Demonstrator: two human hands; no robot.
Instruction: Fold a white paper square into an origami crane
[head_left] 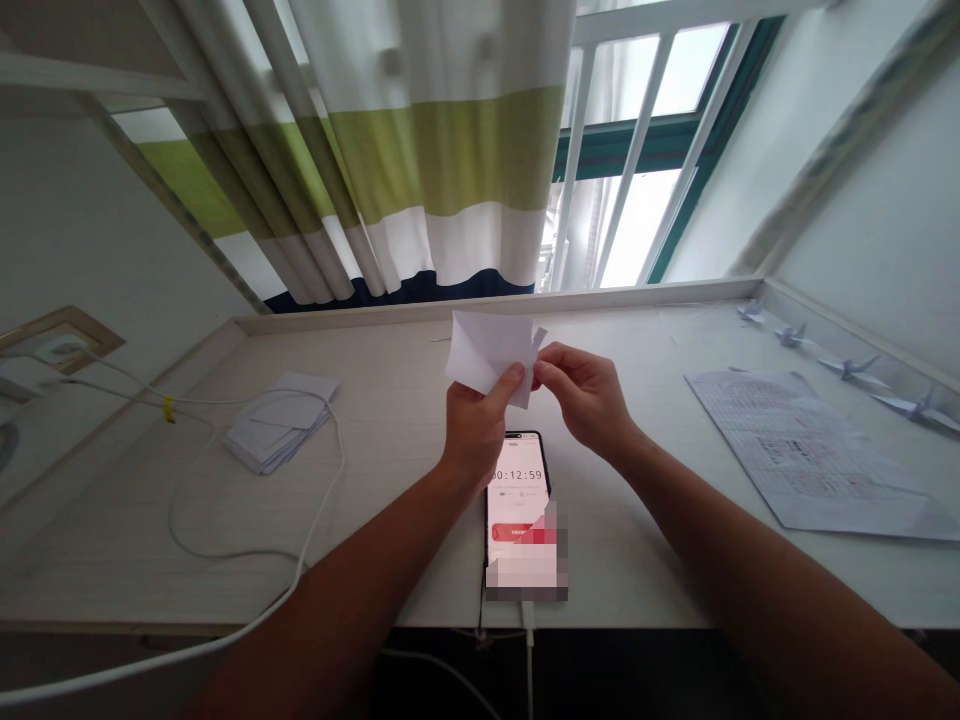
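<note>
A small sheet of white paper (486, 345) is held up above the desk, with a crease across it and a narrow folded strip along its right side. My left hand (480, 415) is closed on its lower part, thumb pressed on the front face. At the right edge, my right hand (589, 395) pinches the strip between thumb and curled fingers. Beneath my left hand lies a phone (517, 500) showing a timer at 00:12:59, its lower screen blurred out. The fingers behind the paper are hidden.
A stack of white paper (283, 420) lies at left, crossed by a white cable (341, 440). Several folded paper cranes (847, 370) line the right edge beside a printed sheet (810, 450). A charging cable (529, 625) hangs over the front edge.
</note>
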